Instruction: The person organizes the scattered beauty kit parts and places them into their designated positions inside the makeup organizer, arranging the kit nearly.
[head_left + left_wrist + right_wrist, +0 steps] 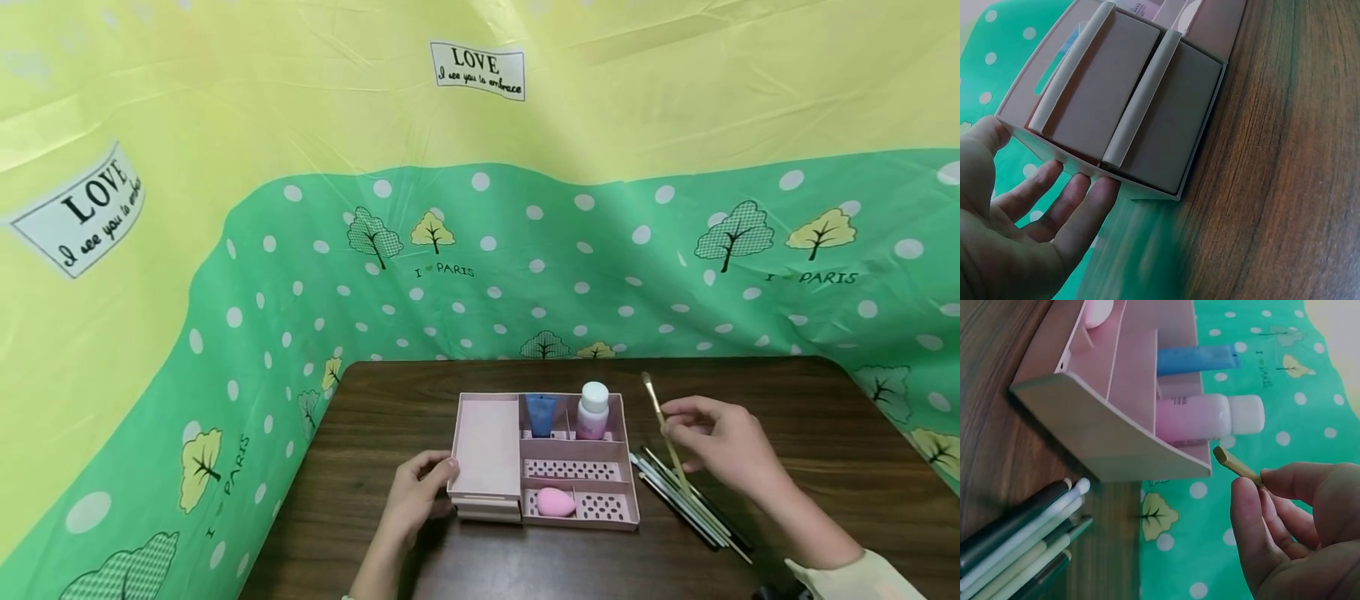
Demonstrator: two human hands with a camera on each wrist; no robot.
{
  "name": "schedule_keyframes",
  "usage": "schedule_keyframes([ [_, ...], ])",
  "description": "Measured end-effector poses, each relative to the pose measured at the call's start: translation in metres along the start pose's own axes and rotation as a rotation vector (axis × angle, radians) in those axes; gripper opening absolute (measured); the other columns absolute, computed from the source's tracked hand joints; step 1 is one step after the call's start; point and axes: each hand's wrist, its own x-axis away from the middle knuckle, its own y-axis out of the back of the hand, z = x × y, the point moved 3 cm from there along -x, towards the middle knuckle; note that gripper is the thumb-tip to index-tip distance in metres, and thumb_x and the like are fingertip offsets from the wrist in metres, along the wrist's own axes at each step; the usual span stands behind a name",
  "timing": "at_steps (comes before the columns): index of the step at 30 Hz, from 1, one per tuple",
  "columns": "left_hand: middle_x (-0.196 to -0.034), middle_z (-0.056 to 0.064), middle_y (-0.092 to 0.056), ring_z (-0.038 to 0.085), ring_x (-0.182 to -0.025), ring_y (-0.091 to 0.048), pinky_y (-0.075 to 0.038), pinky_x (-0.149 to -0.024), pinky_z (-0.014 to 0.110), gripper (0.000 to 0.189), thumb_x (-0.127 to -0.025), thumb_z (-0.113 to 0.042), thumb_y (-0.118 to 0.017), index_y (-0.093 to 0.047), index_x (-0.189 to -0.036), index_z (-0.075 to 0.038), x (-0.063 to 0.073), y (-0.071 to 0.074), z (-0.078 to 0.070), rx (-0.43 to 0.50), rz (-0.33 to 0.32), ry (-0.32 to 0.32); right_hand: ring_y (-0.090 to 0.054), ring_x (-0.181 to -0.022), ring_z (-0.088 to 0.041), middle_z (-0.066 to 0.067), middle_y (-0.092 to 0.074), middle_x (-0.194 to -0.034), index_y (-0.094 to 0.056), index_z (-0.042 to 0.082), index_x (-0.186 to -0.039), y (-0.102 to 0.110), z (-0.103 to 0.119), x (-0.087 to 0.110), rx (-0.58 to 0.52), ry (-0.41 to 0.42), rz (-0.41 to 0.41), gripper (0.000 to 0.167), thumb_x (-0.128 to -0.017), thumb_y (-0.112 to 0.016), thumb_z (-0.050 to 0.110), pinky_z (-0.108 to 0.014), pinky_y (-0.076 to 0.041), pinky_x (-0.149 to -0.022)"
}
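Observation:
A pink desktop organizer [486,442] stands on the table, with two drawers [1107,81] at its left front. My left hand [412,492] touches its left side, the thumb at the upper edge and the fingers against the wall. My right hand [720,442] pinches a thin makeup brush [654,402] between thumb and fingertips, bristle end up, right of the organizer. Below that hand lies a bundle of several brushes [686,500]. A blue tube [541,415] and a white-capped pink bottle [592,412] stand in the back compartments; a pink makeup sponge [556,502] sits in a front one.
The dark wooden table [375,408] carries everything. Green and yellow printed cloth [480,250] hangs behind it and at both sides. A small black object [780,592] shows at the bottom right, beside the sleeve.

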Motion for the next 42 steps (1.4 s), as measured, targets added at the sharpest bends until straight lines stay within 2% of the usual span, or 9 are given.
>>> schedule_keyframes([
  [6,-0.111,0.012,-0.065,0.018,-0.092,-0.067,-0.065,-0.069,0.040,0.039,-0.096,-0.029,-0.071,-0.068,-0.122,0.000,0.000,0.000,-0.001,0.002,-0.005,0.002,-0.074,-0.080,-0.012,-0.021,-0.073,-0.104,-0.066,-0.005,-0.124,-0.007,0.010,-0.002,-0.086,-0.008,0.038,0.031,-0.097,-0.070,0.010,-0.036,-0.064,-0.058],
  [18,-0.108,0.009,-0.066,0.017,-0.090,-0.067,-0.065,-0.069,0.044,0.038,-0.097,-0.027,-0.070,-0.068,-0.124,0.000,0.000,-0.001,0.000,0.002,-0.016,0.012,-0.073,-0.077,-0.015,-0.019,-0.067,-0.103,-0.063,-0.004,-0.128,-0.025,0.021,-0.002,-0.220,-0.034,0.043,0.038,-0.095,-0.074,0.013,-0.040,-0.065,-0.060],
  [25,-0.107,0.009,-0.065,0.018,-0.091,-0.066,-0.065,-0.071,0.046,0.038,-0.096,-0.026,-0.070,-0.068,-0.123,0.001,0.002,0.000,-0.004,-0.003,-0.005,0.003,-0.073,-0.077,-0.015,-0.022,-0.068,-0.103,-0.063,-0.006,-0.127,-0.038,0.030,-0.002,-0.291,-0.001,0.050,0.039,-0.094,-0.075,0.010,-0.041,-0.064,-0.059],
  [34,-0.109,0.011,-0.065,0.019,-0.092,-0.065,-0.065,-0.072,0.045,0.036,-0.097,-0.022,-0.068,-0.067,-0.123,0.003,0.002,0.000,-0.011,-0.017,0.032,-0.036,-0.073,-0.078,-0.015,-0.023,-0.066,-0.102,-0.064,-0.005,-0.125,-0.062,0.039,0.000,-0.357,0.008,0.081,0.035,-0.092,-0.074,0.005,-0.044,-0.064,-0.058],
  [42,-0.119,0.020,-0.061,0.019,-0.090,-0.067,-0.065,-0.077,0.046,0.038,-0.095,-0.018,-0.070,-0.065,-0.125,0.005,0.002,0.001,-0.019,-0.030,0.043,-0.063,-0.072,-0.078,-0.016,-0.022,-0.066,-0.103,-0.063,-0.005,-0.127,-0.081,0.050,-0.002,-0.418,-0.010,0.127,0.039,-0.091,-0.075,0.004,-0.042,-0.064,-0.056],
])
